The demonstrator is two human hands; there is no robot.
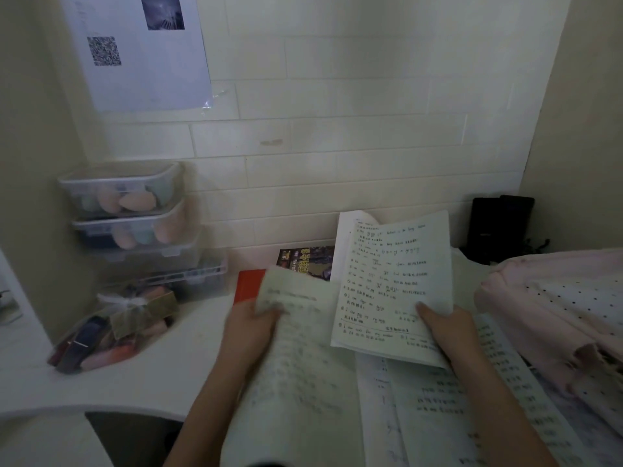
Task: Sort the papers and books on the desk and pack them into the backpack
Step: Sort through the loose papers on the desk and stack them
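- My left hand [251, 326] grips a blurred sheet of handwritten paper [296, 358], thumb on top near its upper edge.
- My right hand [445, 326] pinches another handwritten page [391, 284] at its lower right corner, lifted above the desk [111, 382].
- More printed sheets [448, 412] lie beneath, beside the pink backpack [556, 308].
- A red book [247, 284] and a dark book [306, 261] lie behind the pages.

The dark book [308, 262] shows "QUAN SHU" along its spine edge, the wall sheet [138, 50] bears a QR code, and the papers' [391, 284] handwriting is illegible.
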